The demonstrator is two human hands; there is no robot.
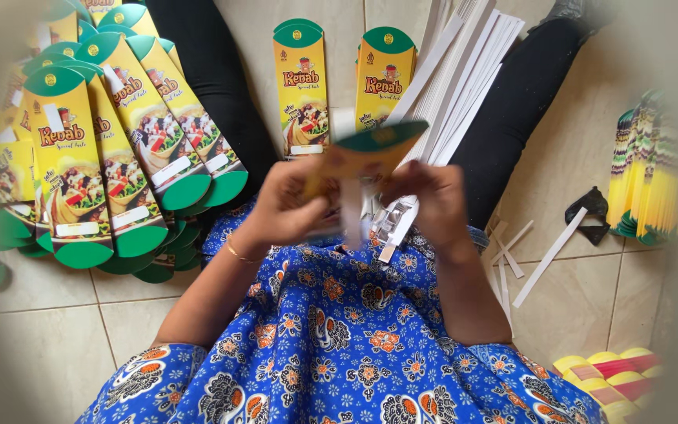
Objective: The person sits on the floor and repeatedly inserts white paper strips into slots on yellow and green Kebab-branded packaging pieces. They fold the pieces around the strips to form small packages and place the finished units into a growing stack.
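Nearest to us is our blue floral cotton dress, spread over the lap, and just above it our two hands meet. Our left hand is closed on the lower end of a flat yellow card sleeve with a green rounded cap, thumb on top. Our right hand pinches the same sleeve from the other side, and a narrow white paper strip hangs down between the hands; motion blur keeps us from telling which fingers hold it. The sleeve is raised above the lap, tilted, its long axis running from lower left up to the green cap at upper right, so the cap end lies nearer our right hand.

On the tiled floor to our left lies a fanned pile of the same yellow and green sleeves. Two more sleeves lie ahead, beside a sheaf of long white strips. Loose strips lie on the floor to our right, near another stack of sleeves.
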